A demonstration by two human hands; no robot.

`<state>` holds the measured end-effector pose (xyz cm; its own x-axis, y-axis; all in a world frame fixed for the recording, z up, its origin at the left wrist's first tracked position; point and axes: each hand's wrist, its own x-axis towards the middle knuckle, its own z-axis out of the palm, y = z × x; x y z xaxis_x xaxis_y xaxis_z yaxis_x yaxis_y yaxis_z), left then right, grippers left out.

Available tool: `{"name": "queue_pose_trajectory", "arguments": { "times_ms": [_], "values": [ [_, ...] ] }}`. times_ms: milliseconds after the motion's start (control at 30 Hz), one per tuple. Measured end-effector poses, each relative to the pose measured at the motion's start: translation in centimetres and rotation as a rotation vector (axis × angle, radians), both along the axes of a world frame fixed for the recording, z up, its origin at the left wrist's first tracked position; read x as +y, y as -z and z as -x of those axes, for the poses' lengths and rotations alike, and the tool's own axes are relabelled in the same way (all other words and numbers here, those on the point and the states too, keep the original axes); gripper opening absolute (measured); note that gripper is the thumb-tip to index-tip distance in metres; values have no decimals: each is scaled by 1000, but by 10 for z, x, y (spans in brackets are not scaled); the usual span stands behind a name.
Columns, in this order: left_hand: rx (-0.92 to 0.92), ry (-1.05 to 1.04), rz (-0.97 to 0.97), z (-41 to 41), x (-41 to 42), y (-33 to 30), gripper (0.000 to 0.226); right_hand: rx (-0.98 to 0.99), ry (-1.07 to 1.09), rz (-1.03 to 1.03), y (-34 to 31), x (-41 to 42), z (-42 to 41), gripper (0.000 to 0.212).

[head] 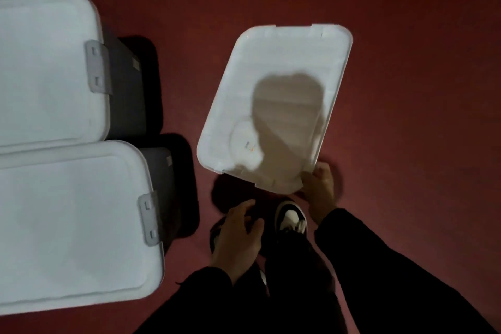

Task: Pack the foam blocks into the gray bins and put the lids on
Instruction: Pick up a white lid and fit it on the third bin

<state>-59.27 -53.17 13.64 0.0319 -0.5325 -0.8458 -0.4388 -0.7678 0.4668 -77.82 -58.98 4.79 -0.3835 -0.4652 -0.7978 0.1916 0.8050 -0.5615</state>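
A loose white lid (284,62) hangs above the red floor at the centre, tilted, with a head-shaped shadow on it. My right hand (318,184) grips its near right corner. My left hand (240,236) hovers below the lid with fingers relaxed, holding nothing. Two gray bins stand at the left, each under a white lid with a gray latch: the far bin (124,89) and the near bin (160,184). No foam blocks are in view.
The red floor (406,89) spreads to the right and behind the lid. My feet in black and white shoes (291,218) stand just beneath the held lid, and my dark trouser legs fill the bottom right.
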Motion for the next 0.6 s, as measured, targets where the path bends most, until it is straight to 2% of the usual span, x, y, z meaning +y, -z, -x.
{"name": "queue_pose_trajectory", "arguments": {
  "times_ms": [100,200,300,433,533,600],
  "values": [
    [-16,-56,128,5,0,-73,63,-76,21,122,-116,0,-8,18],
    [-119,-52,299,2,-2,-151,80,-65,0,146,-210,7,-12,31],
    [-166,52,403,-9,-2,-217,89,-86,7,134,-292,17,-15,30],
    [-459,261,337,-15,10,-290,79,-138,-76,133,-386,24,-21,29],
    [-649,274,454,-28,29,-333,66,-181,-146,170,-450,24,-28,21],
    [-707,191,542,-51,46,-361,53,-200,-242,193,-487,22,-44,22]
  ]
}}
